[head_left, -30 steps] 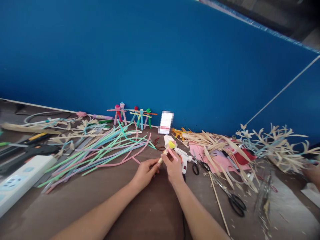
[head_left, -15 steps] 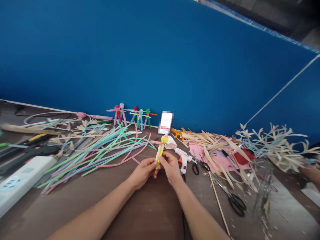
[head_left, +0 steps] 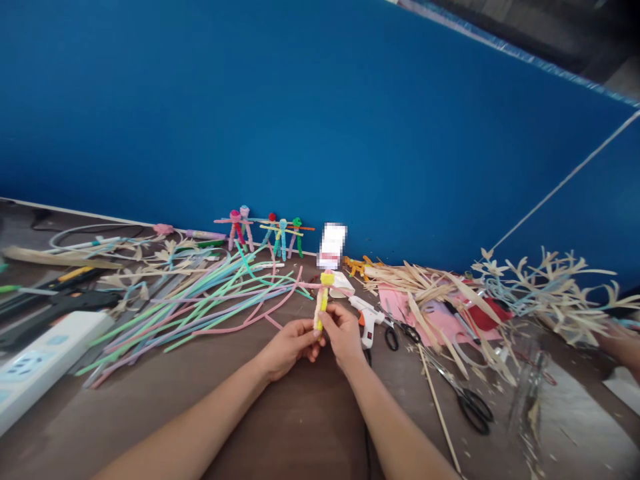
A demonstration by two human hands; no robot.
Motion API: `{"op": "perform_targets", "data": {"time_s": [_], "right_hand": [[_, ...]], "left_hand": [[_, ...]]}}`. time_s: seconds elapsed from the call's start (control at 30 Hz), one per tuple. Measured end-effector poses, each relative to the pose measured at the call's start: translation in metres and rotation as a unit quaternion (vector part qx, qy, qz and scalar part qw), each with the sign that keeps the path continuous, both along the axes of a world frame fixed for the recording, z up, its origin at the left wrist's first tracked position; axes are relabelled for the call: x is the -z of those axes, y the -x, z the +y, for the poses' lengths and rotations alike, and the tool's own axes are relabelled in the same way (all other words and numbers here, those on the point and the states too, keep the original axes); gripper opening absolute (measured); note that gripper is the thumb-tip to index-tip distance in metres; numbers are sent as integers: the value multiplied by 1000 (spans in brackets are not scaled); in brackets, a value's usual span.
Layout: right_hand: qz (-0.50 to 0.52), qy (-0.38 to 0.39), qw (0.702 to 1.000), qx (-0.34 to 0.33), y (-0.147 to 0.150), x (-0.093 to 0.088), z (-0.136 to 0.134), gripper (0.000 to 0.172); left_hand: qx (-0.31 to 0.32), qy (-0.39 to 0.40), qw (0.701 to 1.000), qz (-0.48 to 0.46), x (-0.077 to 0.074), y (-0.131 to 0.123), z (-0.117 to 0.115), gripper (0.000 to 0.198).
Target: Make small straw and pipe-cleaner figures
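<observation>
A brown desk (head_left: 150, 420) runs up against a deep blue wall (head_left: 320, 120). A row of small pipe-cleaner dolls (head_left: 265, 233) stands along the desk's back edge, around 12 o'clock from the hands, beside a blurred white card (head_left: 333, 245). Long pastel strips (head_left: 200, 313) sprawl at 10 o'clock, with a white power strip (head_left: 45, 353) beyond them at 9. Toward 3 o'clock lie a glue gun (head_left: 367, 321) and a pair of scissors (head_left: 473, 408), and farther right a heap of straw-coloured strips (head_left: 545, 300). Another person's hand (head_left: 620, 350) shows at the right edge.

A yellow and pink pipe-cleaner doll (head_left: 323, 303) stands upright between the person's hands, its head toward 12 o'clock. The left hand (head_left: 289, 348) and right hand (head_left: 344, 335) are nearly closed, their fingers (head_left: 327, 320) pinching the doll's lower body from either side.
</observation>
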State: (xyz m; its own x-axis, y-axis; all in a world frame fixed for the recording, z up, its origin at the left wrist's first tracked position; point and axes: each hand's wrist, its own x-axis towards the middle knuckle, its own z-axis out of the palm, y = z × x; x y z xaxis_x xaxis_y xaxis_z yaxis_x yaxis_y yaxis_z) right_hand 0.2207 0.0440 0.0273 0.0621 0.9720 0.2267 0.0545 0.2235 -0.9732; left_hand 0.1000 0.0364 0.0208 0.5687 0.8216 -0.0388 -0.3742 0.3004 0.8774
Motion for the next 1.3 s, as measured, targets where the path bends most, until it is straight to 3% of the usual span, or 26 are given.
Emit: {"op": "perform_targets", "data": {"time_s": [0.3, 0.6, 0.83, 1.03, 1.3], "right_hand": [[-56, -32, 998, 27, -1, 1, 1, 16], [-18, -26, 999, 20, 1, 0, 0, 14], [76, 29, 997, -6, 0, -6, 0, 24], [50, 19, 999, 6, -2, -6, -2, 26], [9, 12, 999, 45, -4, -5, -2, 29]], "left_hand": [[-1, -8, 1000, 6, 2, -1, 0, 23], [13, 22, 999, 21, 0, 1, 1, 26], [60, 25, 998, 26, 2, 1, -2, 27], [87, 29, 995, 39, 2, 1, -3, 28], [70, 39, 996, 39, -1, 0, -3, 28]]}}
